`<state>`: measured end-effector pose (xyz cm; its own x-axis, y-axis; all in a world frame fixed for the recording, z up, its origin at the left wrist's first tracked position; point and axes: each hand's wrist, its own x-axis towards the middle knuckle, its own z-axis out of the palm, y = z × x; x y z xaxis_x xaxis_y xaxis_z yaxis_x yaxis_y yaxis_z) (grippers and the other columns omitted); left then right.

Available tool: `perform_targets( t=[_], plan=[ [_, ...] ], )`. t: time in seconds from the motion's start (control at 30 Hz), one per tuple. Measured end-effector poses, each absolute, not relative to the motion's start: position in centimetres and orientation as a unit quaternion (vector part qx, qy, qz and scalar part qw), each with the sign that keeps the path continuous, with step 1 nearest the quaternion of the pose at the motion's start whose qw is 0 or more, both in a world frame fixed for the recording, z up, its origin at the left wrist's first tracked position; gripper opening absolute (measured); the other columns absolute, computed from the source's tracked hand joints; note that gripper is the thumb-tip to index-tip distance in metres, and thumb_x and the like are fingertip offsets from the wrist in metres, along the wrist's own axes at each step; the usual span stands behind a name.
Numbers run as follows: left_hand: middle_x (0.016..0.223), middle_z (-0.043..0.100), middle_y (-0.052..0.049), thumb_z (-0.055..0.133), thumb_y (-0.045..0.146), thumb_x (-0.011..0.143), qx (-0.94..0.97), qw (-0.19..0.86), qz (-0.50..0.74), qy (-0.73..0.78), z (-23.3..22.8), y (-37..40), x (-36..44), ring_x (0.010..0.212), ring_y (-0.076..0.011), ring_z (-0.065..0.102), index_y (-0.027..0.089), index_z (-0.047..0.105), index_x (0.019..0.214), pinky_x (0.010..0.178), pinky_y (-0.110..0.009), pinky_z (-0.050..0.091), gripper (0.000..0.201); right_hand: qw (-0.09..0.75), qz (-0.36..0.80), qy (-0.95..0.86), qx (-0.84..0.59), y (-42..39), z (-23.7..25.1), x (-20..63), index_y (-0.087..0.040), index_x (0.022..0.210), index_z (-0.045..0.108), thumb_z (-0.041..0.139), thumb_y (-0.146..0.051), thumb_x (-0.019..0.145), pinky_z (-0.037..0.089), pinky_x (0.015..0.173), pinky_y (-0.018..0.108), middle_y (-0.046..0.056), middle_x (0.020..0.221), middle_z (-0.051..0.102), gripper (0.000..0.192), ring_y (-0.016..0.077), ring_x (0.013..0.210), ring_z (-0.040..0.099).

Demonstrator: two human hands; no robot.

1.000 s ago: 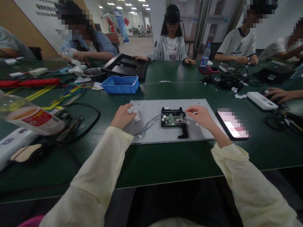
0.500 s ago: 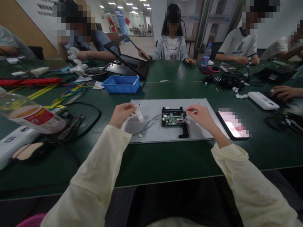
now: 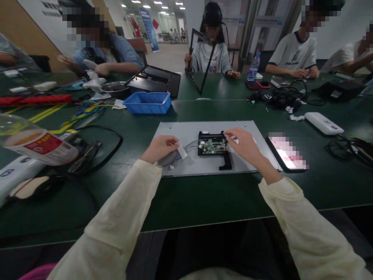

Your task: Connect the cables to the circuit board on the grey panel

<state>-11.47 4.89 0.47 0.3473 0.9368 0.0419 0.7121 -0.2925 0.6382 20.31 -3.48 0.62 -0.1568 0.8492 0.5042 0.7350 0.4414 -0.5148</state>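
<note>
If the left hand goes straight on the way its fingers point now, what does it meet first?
Probably the green circuit board: the left hand, pinching a white strip, points right across the grey panel.

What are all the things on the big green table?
metal panel: 1, grey, flat in front of the person
circuit board: 1, green, on the panel in a black frame
wires: a few, pale, left of the board
phone: 1, screen lit, right of the panel
blue tray: 1, beyond the panel
bottle: 1, clear with red label, far left
black cables: a tangle, far right
white box: 1, right side
left hand: grip on a white strip
right hand: fingers at the board's right edge
</note>
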Motion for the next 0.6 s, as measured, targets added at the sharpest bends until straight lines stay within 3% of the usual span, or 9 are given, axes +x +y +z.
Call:
perform_targets(
  t=[0.13, 0.3, 0.6],
  plan=[
    [0.081, 0.07, -0.002, 0.062, 0.045, 0.07, 0.787, 0.228, 0.185, 0.543, 0.8, 4.5, -11.3, 0.072, -0.0183, 0.064, 0.022, 0.069, 0.09, 0.07, -0.029, 0.049, 0.032, 0.377, 0.048, -0.776, -0.504, -3.6, 0.8, 19.6, -0.021, 0.123, 0.056, 0.043, -0.017, 0.089, 0.044, 0.097, 0.042, 0.009, 0.116, 0.06, 0.036, 0.0236, 0.11, 0.055],
    [0.109, 0.066, -0.005, 0.061, 0.039, 0.072, 0.792, 0.17, 0.274, 0.518, 1.8, 3.7, -10.8, 0.077, -0.0161, 0.062, 0.021, 0.064, 0.104, 0.075, -0.03, 0.049, 0.037, 0.351, 0.029, -0.81, -0.469, -4.1, 1.9, 17.9, -0.021, 0.135, 0.046, 0.042, -0.019, 0.091, 0.039, 0.104, 0.045, 0.01, 0.129, 0.054, 0.044, 0.0245, 0.12, 0.048],
    [0.087, 0.066, -0.003, 0.052, 0.027, 0.075, 0.867, 0.151, 0.18, 0.439, 1.6, 3.1, -10.0, 0.08, -0.0173, 0.062, 0.02, 0.066, 0.091, 0.077, -0.03, 0.048, 0.022, 0.236, 0.024, -0.912, -0.335, -5.1, 2.5, 11.1, -0.015, 0.128, 0.052, 0.044, -0.019, 0.092, 0.038, 0.106, 0.04, 0.011, 0.128, 0.056, 0.037, 0.0223, 0.121, 0.049]
  ],
)
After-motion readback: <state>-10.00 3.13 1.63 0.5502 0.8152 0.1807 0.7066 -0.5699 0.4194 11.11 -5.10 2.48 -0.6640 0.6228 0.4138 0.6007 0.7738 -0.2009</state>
